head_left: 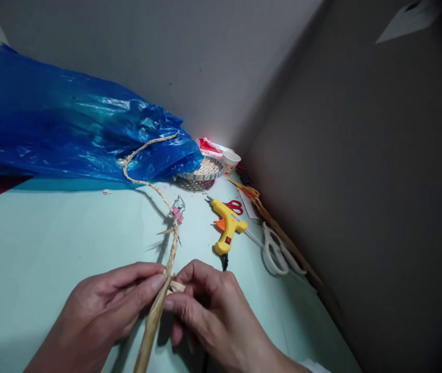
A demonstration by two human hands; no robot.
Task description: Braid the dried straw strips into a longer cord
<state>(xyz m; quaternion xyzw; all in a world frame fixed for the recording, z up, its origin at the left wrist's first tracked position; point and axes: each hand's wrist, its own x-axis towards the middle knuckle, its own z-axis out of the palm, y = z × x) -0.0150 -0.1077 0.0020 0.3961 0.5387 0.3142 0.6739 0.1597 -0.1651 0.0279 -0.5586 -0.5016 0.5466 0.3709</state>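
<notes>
A braided straw cord [172, 251] runs from my fingers up the table and onto a blue plastic bag. My left hand [108, 303] pinches the cord's near end between thumb and forefinger. Opposite it, my right hand [213, 305] is closed on a pale flat strand [176, 286] at the same spot. A wider tan strand [151, 324] hangs from there toward the bottom edge, between my hands. Farther along, a pink binder clip [176, 214] grips the braid. Short loose ends stick out just below the clip.
The blue plastic bag [69, 124] lies along the wall at the back left. Right of the braid are a yellow glue gun [226, 223], red-handled scissors [235, 207] and white-handled scissors [275, 254]. A woven basket [205, 170] and paper cup [230, 161] stand behind.
</notes>
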